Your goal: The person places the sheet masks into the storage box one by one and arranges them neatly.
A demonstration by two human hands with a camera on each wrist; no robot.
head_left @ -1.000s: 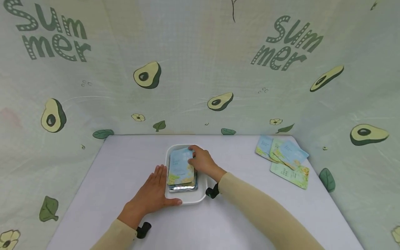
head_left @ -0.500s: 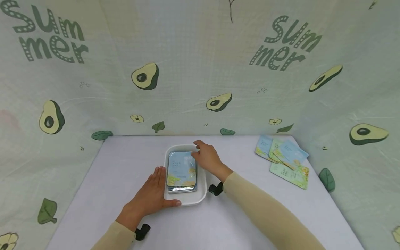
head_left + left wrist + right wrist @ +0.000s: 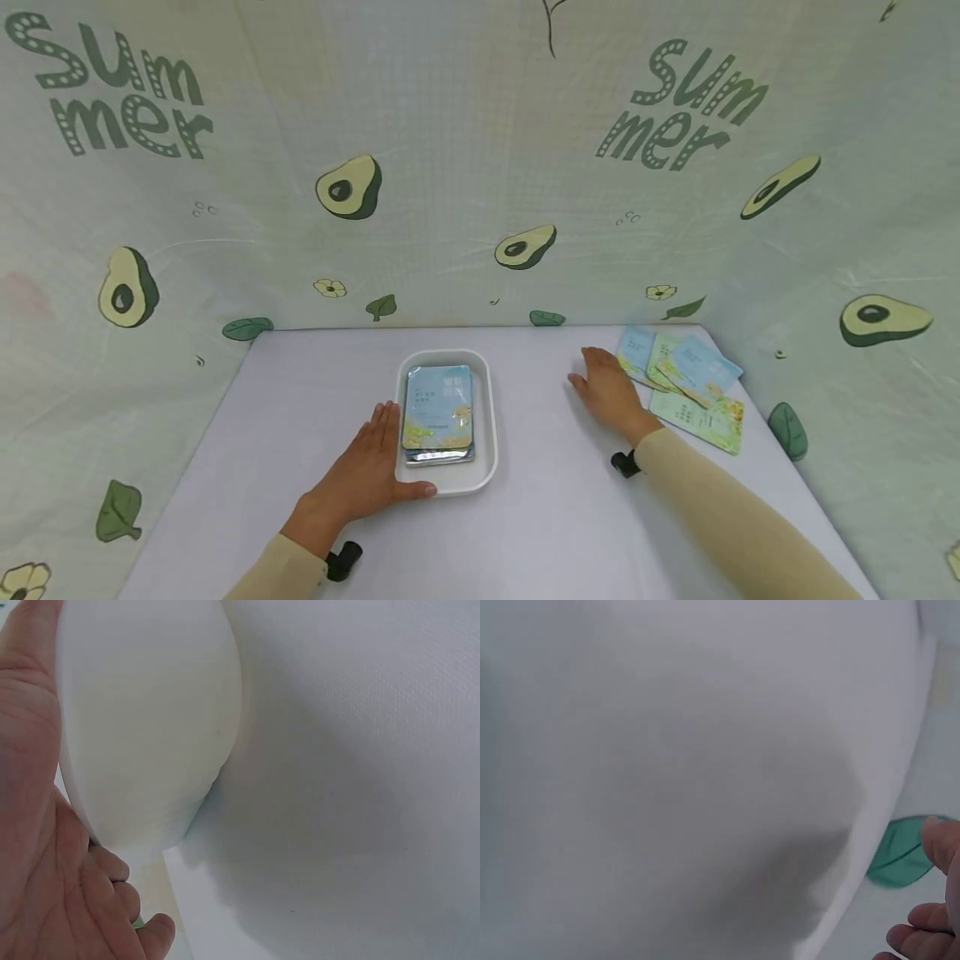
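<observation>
My left hand (image 3: 363,462) lies along the left side of a white tray (image 3: 486,454), fingers straight and thumb at the near rim. The left wrist view shows that hand (image 3: 56,847) against the tray's outer wall (image 3: 154,727). Inside the tray is a stack of flat sachets (image 3: 438,408), a light blue one on top and a silver foil edge showing beneath. To the right, my right hand (image 3: 611,393) hovers with loosely bent fingers and holds nothing. It is just left of several blue and green sachets (image 3: 693,367); whether it touches one, I cannot tell.
A white table (image 3: 540,517) carries everything. Behind it and at both sides hangs a cloth (image 3: 442,167) printed with avocados and leaves. The loose sachets overlap near the table's right edge, one green sachet (image 3: 701,421) lying closer to me.
My right hand has let go of the top sachet, now lying flat and squared on the stack, and has moved right towards the loose sachets. My left hand has stayed at the tray.
</observation>
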